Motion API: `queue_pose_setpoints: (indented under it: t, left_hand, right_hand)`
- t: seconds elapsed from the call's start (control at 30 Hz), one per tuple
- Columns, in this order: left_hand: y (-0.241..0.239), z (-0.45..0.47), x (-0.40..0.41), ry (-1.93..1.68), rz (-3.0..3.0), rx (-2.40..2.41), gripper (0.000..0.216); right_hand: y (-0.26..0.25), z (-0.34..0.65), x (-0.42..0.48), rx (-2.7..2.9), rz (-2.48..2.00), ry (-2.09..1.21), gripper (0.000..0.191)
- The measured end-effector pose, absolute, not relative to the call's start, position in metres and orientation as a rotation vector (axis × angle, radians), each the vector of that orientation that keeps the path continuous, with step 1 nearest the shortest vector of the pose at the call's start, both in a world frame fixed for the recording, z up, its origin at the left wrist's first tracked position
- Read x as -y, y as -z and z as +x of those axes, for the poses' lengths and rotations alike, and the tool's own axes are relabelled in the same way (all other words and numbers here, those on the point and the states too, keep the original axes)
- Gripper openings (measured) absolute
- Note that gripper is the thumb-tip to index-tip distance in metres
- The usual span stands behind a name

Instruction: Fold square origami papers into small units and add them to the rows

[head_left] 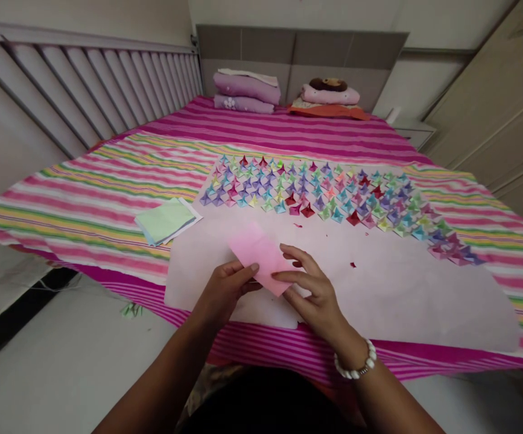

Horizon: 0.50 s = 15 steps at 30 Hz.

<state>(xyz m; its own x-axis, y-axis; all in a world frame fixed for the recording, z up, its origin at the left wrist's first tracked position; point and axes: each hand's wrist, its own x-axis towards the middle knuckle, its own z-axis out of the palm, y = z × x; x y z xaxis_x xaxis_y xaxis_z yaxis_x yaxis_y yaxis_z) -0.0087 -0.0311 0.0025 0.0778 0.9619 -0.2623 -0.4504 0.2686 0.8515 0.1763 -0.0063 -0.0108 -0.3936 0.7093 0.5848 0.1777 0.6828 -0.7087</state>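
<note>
Both hands hold a pink sheet of paper (261, 253), folded over, just above a large pale sheet (379, 289) spread on the bed. My left hand (227, 286) pinches the paper's near left edge. My right hand (310, 289), with a white bead bracelet on the wrist, grips the near right corner, fingers curled around it. Beyond the hands lie rows of several small folded paper shapes (315, 193) in many colours.
A stack of light green and white paper squares (167, 220) lies to the left on the striped bedspread (84, 199). Folded purple bedding (245, 91) and pillows (329, 99) sit by the headboard. A slatted rail (84, 90) runs along the left. A green scrap (131, 310) lies on the floor.
</note>
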Motion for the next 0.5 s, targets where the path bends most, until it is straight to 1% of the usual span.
queue_pose_setpoints:
  t: [0.1,0.23,0.4,0.5]
  left_hand:
    - [-0.001,-0.008,0.032,-1.173,0.641,-0.988,0.02]
    - [0.002,-0.006,0.032,-1.181,0.628,-1.014,0.024]
    - [0.005,-0.004,0.034,-1.195,0.68,-1.023,0.027]
    - [0.005,-0.003,0.036,-1.201,0.732,-1.048,0.029]
  right_hand:
    - [0.011,0.174,0.005,1.766,-0.721,-0.912,0.016]
    - [0.012,0.172,0.002,1.55,-0.833,-1.123,0.004]
    - [0.018,0.168,0.0,1.345,-0.923,-1.312,0.011]
    - [0.021,0.166,-0.001,1.281,-0.96,-1.366,0.015]
